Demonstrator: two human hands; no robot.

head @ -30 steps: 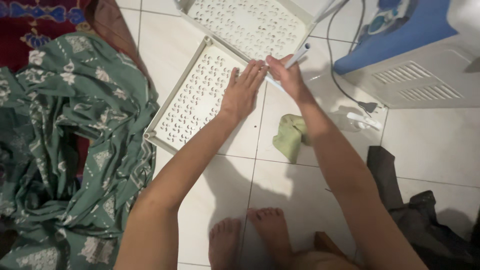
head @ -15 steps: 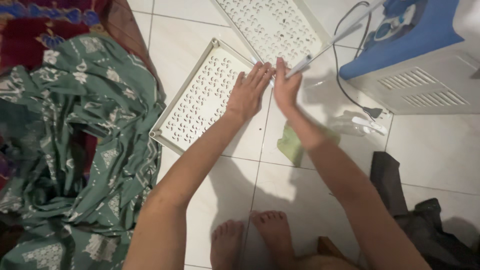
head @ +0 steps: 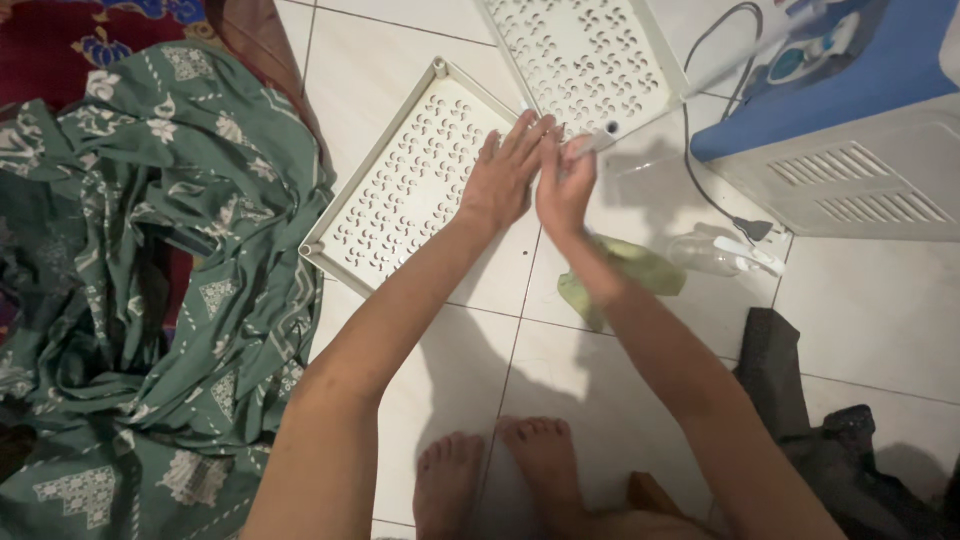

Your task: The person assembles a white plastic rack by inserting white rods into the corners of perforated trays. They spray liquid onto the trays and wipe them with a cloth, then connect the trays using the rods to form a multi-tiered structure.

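Pole [head: 690,88] first: a thin white tube, its lower end pinched in my right hand [head: 565,185], running up toward one o'clock across the corner of the upper tray [head: 590,60]. My fingers close around that end near the tray's bottom corner, though I can't tell whether the tip sits in a socket or just beside one. My left hand [head: 505,180] lies open and flat, fingers spread, pressing on the right edge of the lower tray [head: 400,190], which rests on the floor [head: 880,310] at about ten o'clock from my hands.

To do this well, I judge I should keep the left palm firm so the tray doesn't slide on the tiles, hold the tube in line with the corner, and grip close to the end so it doesn't wobble.

At five o'clock from my right hand lies a green cloth [head: 630,275], with a clear spray bottle [head: 715,255] just beside it at three o'clock. A blue-and-white appliance [head: 850,130] stands at two o'clock, its cord [head: 700,170] trailing down. Green patterned fabric [head: 130,260] is heaped at nine o'clock, dark clothing [head: 810,420] at four o'clock, my bare feet [head: 500,470] at six.
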